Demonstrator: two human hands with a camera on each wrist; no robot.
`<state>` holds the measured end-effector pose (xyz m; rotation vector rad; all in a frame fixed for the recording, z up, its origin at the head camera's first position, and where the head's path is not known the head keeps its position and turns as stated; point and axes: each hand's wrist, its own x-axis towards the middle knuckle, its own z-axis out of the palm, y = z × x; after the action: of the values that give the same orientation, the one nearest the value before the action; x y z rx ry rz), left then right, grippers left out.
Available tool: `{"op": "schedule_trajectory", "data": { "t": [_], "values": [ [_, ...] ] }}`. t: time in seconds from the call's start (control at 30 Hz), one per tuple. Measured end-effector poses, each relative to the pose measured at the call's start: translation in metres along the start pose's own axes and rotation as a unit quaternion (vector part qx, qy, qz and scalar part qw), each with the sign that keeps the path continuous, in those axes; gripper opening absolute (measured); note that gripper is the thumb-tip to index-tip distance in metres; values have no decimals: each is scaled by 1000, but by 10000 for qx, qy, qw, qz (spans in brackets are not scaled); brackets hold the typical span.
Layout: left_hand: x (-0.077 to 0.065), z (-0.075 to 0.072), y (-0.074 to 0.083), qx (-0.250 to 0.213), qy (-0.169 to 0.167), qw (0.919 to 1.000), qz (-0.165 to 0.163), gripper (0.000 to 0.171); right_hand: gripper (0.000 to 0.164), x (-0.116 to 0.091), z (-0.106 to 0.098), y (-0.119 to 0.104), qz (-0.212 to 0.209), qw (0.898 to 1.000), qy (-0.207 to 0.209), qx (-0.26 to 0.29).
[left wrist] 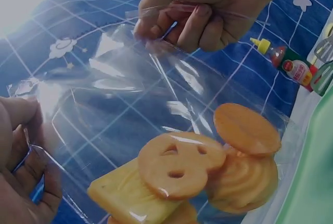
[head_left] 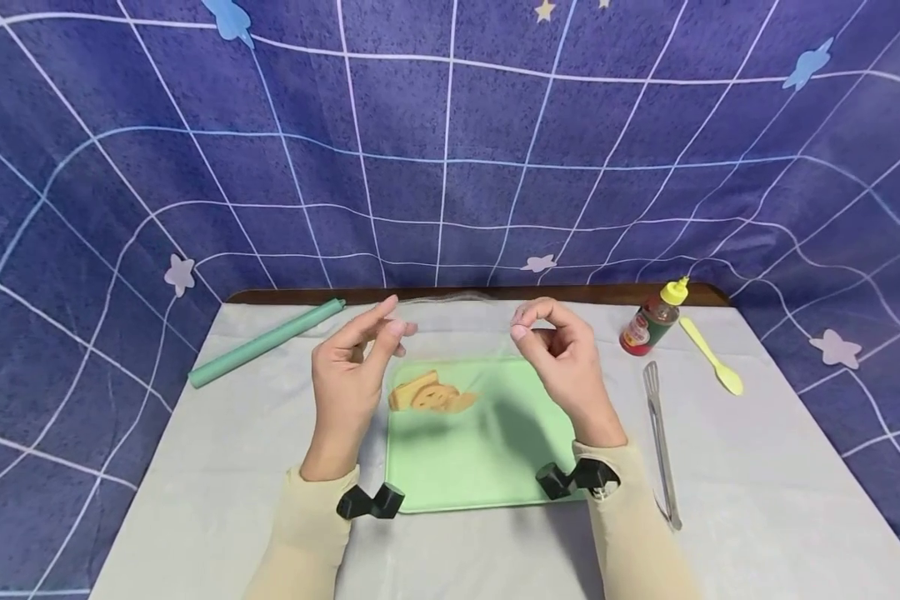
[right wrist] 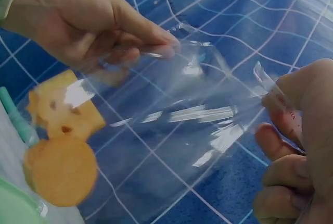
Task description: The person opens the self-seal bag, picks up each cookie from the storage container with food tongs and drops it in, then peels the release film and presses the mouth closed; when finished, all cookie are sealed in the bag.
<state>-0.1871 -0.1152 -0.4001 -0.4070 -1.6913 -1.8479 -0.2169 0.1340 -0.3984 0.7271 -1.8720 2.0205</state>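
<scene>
A clear plastic bag is stretched between the two hands, above the green tray; in the head view it is nearly invisible. Several biscuits lie at its bottom, among them a round one with face-like holes and a yellow rectangular one. My left hand pinches one upper corner of the bag between thumb and fingers. At the opposite upper side, my right hand pinches the bag edge with a curled thumb and index finger. A narrow clear strip with red print crosses the right fingers.
A green rod with a knobbed end lies at the table's back left. To the right are a red sauce bottle with a yellow cap, a yellow spoon and metal tongs. A blue patterned curtain hangs behind.
</scene>
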Motion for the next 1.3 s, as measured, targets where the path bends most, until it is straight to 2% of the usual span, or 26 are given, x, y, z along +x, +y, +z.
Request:
{"op": "schedule_trajectory", "data": {
  "t": [0.1,0.17,0.23,0.4,0.57,0.7,0.83,1.0,1.17,1.3],
  "values": [
    [-1,0,0,-188,15,9998,-32,30,5,-2,-5,1,-79,9997,101,-210],
    [-2,-1,1,-299,-18,9995,-21,25,8,-2,-8,1,-171,9992,219,-283],
    [-2,-1,5,-345,-52,9993,96,21,12,-3,-10,1,-379,9985,278,-295],
    [-1,-2,20,36,-281,9977,611,14,16,-3,-12,0,-926,9946,-28,-465],
    [0,-4,27,636,-436,9933,866,21,25,-2,-16,-1,-1189,9890,-308,-820],
    [0,-6,26,934,-529,9892,1001,29,30,-2,-18,-1,-1122,9879,-327,-1020],
    [1,-11,16,1080,-660,9849,1179,35,34,-2,-21,-2,-1116,9865,-439,-1113],
    [0,-18,7,1599,-892,9711,1529,36,37,-3,-23,-1,-1097,9864,-495,-1116],
    [2,-20,10,2088,-1064,9534,1900,34,32,-3,-20,-7,-864,9852,-135,-1472],
    [4,-21,12,2337,-1126,9425,2109,34,23,-2,-12,-24,-764,9822,40,-1715]
  ]
}}
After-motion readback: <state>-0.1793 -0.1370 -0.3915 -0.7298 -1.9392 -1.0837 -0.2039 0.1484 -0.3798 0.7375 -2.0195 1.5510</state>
